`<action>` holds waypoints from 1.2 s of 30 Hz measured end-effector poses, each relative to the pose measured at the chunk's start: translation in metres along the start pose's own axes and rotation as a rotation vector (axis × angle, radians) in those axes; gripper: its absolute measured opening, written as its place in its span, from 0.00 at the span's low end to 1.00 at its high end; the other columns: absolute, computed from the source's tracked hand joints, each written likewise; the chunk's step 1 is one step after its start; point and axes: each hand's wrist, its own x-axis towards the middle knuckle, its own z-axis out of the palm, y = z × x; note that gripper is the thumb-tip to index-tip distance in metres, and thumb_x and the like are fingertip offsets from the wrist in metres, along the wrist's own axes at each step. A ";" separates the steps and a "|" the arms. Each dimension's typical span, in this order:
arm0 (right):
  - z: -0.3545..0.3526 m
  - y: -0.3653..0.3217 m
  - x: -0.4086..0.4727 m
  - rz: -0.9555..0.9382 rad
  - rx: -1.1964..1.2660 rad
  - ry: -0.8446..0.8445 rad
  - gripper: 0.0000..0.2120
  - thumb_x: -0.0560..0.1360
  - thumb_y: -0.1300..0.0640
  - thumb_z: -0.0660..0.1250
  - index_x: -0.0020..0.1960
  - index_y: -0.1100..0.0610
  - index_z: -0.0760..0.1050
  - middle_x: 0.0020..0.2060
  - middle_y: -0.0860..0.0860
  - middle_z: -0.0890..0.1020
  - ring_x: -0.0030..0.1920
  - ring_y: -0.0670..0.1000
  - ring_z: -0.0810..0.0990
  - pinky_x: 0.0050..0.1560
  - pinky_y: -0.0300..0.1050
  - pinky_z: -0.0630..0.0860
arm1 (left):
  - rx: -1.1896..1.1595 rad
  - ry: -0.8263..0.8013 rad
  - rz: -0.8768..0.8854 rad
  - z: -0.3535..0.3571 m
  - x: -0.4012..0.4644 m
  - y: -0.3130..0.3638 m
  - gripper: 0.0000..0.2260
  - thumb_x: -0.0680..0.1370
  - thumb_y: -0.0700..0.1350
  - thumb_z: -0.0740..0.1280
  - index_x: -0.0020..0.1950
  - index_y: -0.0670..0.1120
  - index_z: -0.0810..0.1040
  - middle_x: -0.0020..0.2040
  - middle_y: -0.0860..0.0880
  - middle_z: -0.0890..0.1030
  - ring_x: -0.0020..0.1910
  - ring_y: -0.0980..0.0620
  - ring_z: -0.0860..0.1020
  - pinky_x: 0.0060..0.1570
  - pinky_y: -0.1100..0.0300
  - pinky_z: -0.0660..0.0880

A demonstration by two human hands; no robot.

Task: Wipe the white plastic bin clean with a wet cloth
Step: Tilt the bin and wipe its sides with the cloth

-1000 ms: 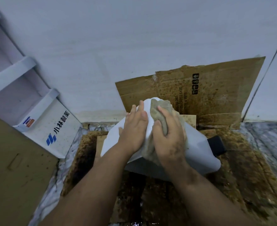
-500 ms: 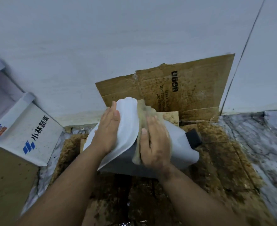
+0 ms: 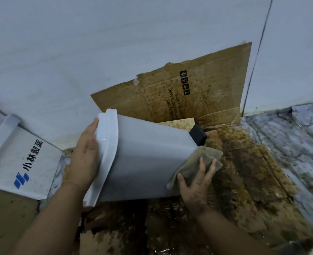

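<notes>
The white plastic bin [image 3: 148, 159] lies tilted on its side above wet cardboard, lid end to the left, base to the right. A black pedal [image 3: 198, 134] sticks out at its base. My left hand [image 3: 86, 159] presses flat against the white lid end and steadies the bin. My right hand [image 3: 196, 184] presses a grey-green wet cloth [image 3: 198, 162] against the bin's base corner, fingers spread over the cloth.
Stained, soggy cardboard [image 3: 244, 181] covers the floor under the bin, and another sheet [image 3: 198, 89] leans on the pale wall. A white display box with blue print [image 3: 23, 166] stands at left. Marbled floor [image 3: 299, 144] shows at right.
The bin has been tipped further so its side faces up. My right hand and the cloth slid from near the lid end down along the side to the base corner.
</notes>
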 end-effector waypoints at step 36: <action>0.019 -0.128 -0.008 -0.361 0.040 -0.568 0.28 0.82 0.44 0.49 0.81 0.41 0.46 0.81 0.40 0.45 0.80 0.45 0.36 0.77 0.50 0.33 | -0.139 -0.373 -0.270 0.024 -0.007 -0.002 0.37 0.68 0.63 0.66 0.76 0.73 0.58 0.79 0.68 0.58 0.78 0.61 0.58 0.79 0.46 0.55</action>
